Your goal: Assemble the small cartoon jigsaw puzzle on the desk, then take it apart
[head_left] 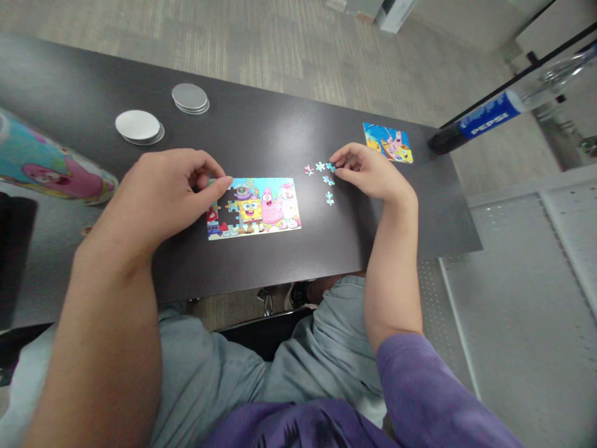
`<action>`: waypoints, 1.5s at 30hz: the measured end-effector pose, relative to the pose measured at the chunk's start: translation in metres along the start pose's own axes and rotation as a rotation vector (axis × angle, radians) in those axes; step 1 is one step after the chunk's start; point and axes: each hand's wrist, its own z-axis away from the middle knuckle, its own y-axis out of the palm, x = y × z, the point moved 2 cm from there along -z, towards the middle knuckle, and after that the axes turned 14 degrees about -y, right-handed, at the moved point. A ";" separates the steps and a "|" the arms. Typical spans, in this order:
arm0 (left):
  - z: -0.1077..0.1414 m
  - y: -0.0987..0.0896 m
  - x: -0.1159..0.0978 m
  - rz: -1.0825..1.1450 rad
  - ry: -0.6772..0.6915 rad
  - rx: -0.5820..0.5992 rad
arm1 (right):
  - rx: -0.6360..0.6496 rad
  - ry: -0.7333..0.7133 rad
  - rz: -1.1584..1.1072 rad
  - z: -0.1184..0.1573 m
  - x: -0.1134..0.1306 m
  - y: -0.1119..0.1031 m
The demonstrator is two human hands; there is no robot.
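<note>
A cartoon jigsaw puzzle [280, 208], mostly assembled, lies on the dark table with a gap in its left part. My left hand [175, 193] is over its upper left corner, thumb and forefinger brought together; whatever they may hold is hidden. Right of the puzzle, my right hand [364, 171] pinches a small blue puzzle piece [331, 167] at the table surface. Close by lie several loose pieces: a red-and-white piece [308, 170], a pale blue piece [319, 167], another blue piece [328, 180] and a lighter piece [329, 198] nearest me.
A picture card [392, 143] lies at the right, with a Pepsi bottle [485, 121] beyond it at the table end. Two stacks of round discs, a front stack [138, 126] and a back stack [189, 97], stand behind my left hand. A cartoon-printed canister [60, 165] stands far left.
</note>
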 end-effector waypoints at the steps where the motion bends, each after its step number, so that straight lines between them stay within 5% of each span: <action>1: 0.000 0.000 0.000 0.007 0.002 -0.005 | -0.015 -0.017 -0.002 0.000 -0.002 -0.001; 5: 0.000 -0.002 -0.001 -0.007 -0.024 0.008 | -0.101 -0.028 0.022 0.002 -0.006 -0.004; 13: 0.001 -0.003 0.001 0.037 0.012 0.004 | 0.029 -0.049 0.066 0.001 -0.005 -0.006; 22: 0.003 -0.006 -0.004 -0.014 -0.021 0.033 | -0.035 0.009 0.013 0.005 -0.010 -0.011; 36: 0.002 -0.004 -0.007 -0.019 -0.049 -0.003 | 0.040 0.102 -0.144 0.004 0.018 0.003; 45: 0.002 -0.004 -0.005 -0.020 0.003 -0.023 | 0.007 -0.031 -0.229 0.000 0.033 0.006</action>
